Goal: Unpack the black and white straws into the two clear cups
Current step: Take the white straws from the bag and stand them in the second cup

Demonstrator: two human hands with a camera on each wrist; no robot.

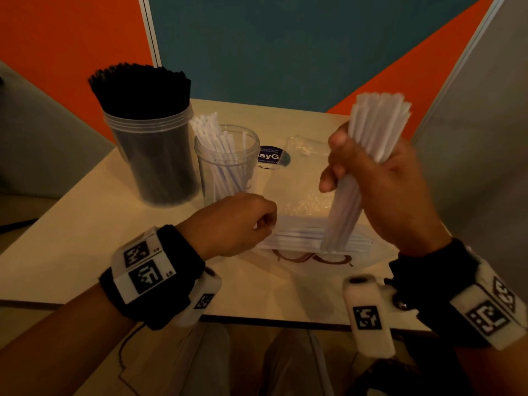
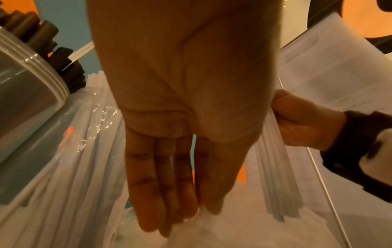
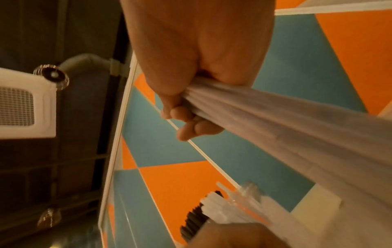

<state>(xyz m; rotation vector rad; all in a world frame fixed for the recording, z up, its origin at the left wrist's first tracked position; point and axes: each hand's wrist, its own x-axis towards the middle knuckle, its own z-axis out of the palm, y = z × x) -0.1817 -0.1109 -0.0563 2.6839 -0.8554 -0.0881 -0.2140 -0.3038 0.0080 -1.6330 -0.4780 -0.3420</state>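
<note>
A tall clear cup (image 1: 154,167) at the back left is packed with black straws (image 1: 140,90). Beside it a shorter clear cup (image 1: 228,164) holds a few white straws (image 1: 217,138). My right hand (image 1: 351,167) grips a thick bundle of white straws (image 1: 377,124) upright, its lower ends on the pack below. More white straws (image 1: 303,237) lie flat in a clear plastic bag (image 1: 303,181) on the table. My left hand (image 1: 267,224) rests at the bag's left end, fingertips (image 2: 169,224) and thumb pinching the plastic. The right wrist view shows fingers (image 3: 186,120) wrapped round the bundle (image 3: 275,130).
The small beige table (image 1: 85,238) stands against orange and teal wall panels (image 1: 285,52). A dark round sticker (image 1: 271,157) lies behind the bag. Both cups stand close to my left hand. The table's front edge runs just under my wrists.
</note>
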